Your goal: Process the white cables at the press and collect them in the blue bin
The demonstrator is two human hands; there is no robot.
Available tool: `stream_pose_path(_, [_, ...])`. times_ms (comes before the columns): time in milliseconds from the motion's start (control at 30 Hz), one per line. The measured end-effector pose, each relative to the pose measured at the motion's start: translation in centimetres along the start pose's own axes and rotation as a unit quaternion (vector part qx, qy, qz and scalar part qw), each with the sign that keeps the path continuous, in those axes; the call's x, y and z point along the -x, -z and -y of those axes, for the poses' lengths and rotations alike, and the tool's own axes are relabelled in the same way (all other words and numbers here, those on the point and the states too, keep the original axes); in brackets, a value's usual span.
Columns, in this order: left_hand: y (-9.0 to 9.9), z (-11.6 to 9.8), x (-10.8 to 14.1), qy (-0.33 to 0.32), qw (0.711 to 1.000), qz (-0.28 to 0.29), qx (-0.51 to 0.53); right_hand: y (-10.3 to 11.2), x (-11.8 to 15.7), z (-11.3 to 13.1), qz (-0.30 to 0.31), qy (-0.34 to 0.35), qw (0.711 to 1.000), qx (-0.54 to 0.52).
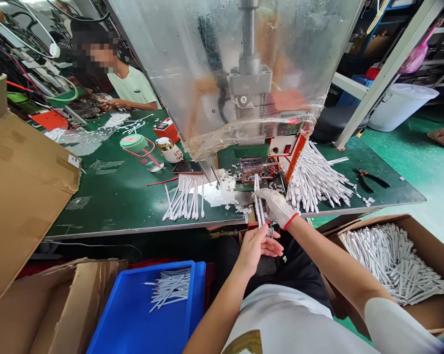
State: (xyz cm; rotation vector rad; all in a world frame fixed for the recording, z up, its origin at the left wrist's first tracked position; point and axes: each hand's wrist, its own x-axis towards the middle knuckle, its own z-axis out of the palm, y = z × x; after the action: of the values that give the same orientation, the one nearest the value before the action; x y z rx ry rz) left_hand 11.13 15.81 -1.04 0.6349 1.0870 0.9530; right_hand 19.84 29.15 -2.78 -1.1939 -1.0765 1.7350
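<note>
Two narrow white strips [259, 206] run side by side between my hands, just in front of the press. My bare left hand [254, 247] pinches their lower ends between thumb and index finger, its other fingers loosely curled. Higher up, my right hand [276, 204], in a white glove with a red cuff, closes on the same strips. Their upper ends lie at the dark metal fixture [251, 171] under the press head. Left of my hands, a row of similar white strips [185, 196] lies on the green table; a large pile of strips [315, 179] is to the right.
A clear plastic guard [192, 59] hangs around the press. Pliers [371, 179], a phone [187, 167] and a green-lidded cup [136, 147] lie or stand about. Below are a blue bin [133, 305] and a cardboard box [443, 246] of strips. A co-worker [133, 86] sits across.
</note>
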Motion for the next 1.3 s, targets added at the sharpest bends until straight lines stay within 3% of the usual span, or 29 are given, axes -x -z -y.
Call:
stream_pose_path(200, [-0.1,0.0,0.1,-0.004,1.000,0.000,0.001,0.0,-0.6,-0.7,-0.038,-0.018,0.999,-0.013])
stream_pose_path(433, [0.0,-0.2,0.0,0.001,1.000,0.005,0.008,0.6,1.1,-0.3,0.057,-0.031,0.998,-0.023])
stream_pose_path(600, [0.0,-0.2,0.0,0.006,1.000,0.009,0.014,0.8,2.6,0.2,0.060,-0.014,0.995,-0.073])
stream_pose_path(767, [0.0,0.0,0.0,0.002,1.000,0.007,0.019,1.0,3.0,0.7,0.122,-0.027,0.992,-0.033])
stream_pose_path(1000, [0.0,0.1,-0.1,0.005,1.000,0.005,0.016,0.2,3.0,1.3,0.106,-0.066,0.990,-0.062])
stream_pose_path(1300, [0.0,0.0,-0.1,0.006,1.000,0.008,0.016,-0.1,3.9,0.8,0.030,-0.029,0.999,-0.002])
